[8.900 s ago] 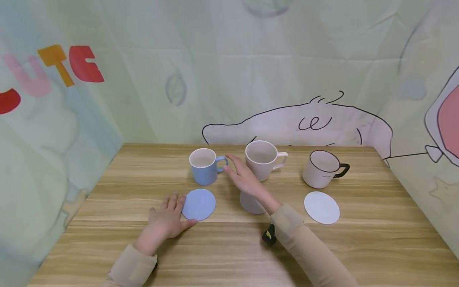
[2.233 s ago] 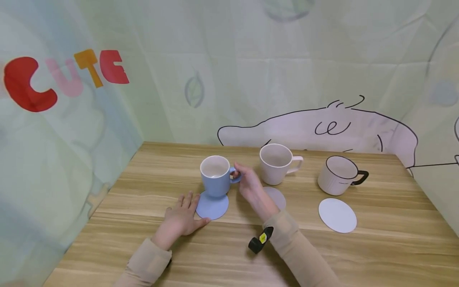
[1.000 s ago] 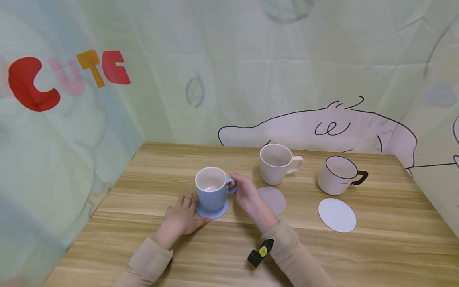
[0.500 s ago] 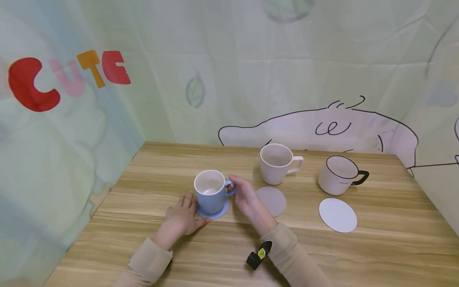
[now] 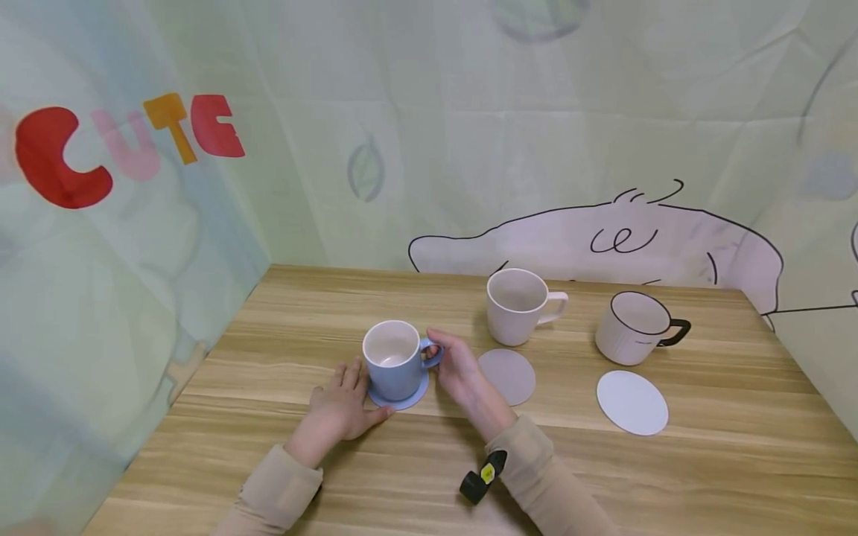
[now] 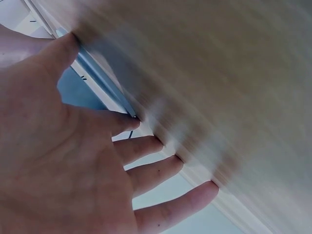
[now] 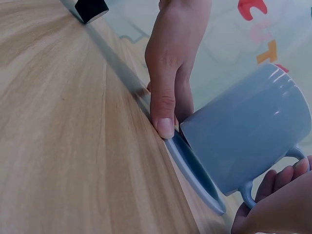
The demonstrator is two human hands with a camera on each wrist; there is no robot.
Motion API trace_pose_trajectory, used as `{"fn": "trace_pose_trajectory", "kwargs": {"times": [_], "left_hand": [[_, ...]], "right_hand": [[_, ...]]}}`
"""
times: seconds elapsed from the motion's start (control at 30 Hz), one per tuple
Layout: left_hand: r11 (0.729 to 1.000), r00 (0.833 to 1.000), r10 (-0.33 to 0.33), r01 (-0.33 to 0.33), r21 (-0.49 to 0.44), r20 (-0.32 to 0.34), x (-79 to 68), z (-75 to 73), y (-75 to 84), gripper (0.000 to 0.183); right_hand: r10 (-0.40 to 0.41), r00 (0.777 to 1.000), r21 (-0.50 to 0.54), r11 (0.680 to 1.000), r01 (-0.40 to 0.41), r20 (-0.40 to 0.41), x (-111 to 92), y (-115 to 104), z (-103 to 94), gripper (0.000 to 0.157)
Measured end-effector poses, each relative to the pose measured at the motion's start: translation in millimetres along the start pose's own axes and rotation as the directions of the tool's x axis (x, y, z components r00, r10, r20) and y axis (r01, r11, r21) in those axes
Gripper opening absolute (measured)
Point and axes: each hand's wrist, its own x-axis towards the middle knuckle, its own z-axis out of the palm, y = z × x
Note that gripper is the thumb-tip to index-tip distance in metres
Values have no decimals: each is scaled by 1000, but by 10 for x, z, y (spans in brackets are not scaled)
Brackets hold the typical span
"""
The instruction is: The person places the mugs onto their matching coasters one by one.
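Note:
My right hand pinches the handle of a light-blue mug with a white inside. The mug is upright over a round blue coaster, its base right at the coaster's surface in the right wrist view. Flat on the table, my left hand has spread, straight fingers, its thumb and index finger at the coaster's left and near edge. From the right wrist, the left thumb presses by the coaster's rim. The left wrist view shows the left palm and extended fingers.
A pinkish-white mug stands behind a grey-mauve coaster. Farther right, a white mug with a black rim and handle stands behind a white coaster. A printed cloth backs the wooden table.
My right hand has taken the blue mug's handle and brought the mug from behind the blue coaster to over it, lowering slightly in the last second. The left hand keeps its place by the coaster.

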Motion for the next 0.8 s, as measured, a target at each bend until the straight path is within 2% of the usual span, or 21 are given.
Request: {"fn": "trace_pose_trajectory", "kwargs": {"times": [0.8], "left_hand": [[1000,1000,9,-9,-20,-20,-16,7,0,84]], "right_hand": [[-11,1000,3,1000,11,-4,15,41,-1,41]]}}
